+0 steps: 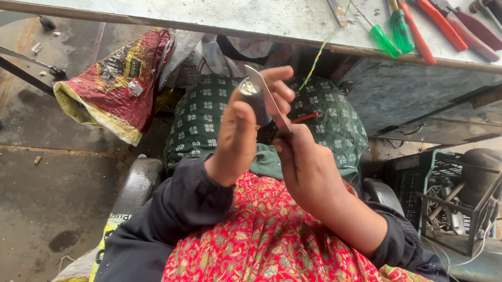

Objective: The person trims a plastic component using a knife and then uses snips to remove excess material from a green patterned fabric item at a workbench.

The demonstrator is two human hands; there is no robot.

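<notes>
Gripping a short dark cylinder (254, 101) with a shiny metal end, the left hand (244, 130) has its fingers curled shut around it, raised above the lap, long axis roughly upright. The right hand (307, 166) pinches a thin flat metal blade (267, 97) that slants up across the cylinder's right side, touching it, below the tabletop (227, 10) edge

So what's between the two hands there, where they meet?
In the head view, a thin flat metal blade runs between them: the right hand holds it, and it lies against the small dark cylinder gripped by the left hand.
</notes>
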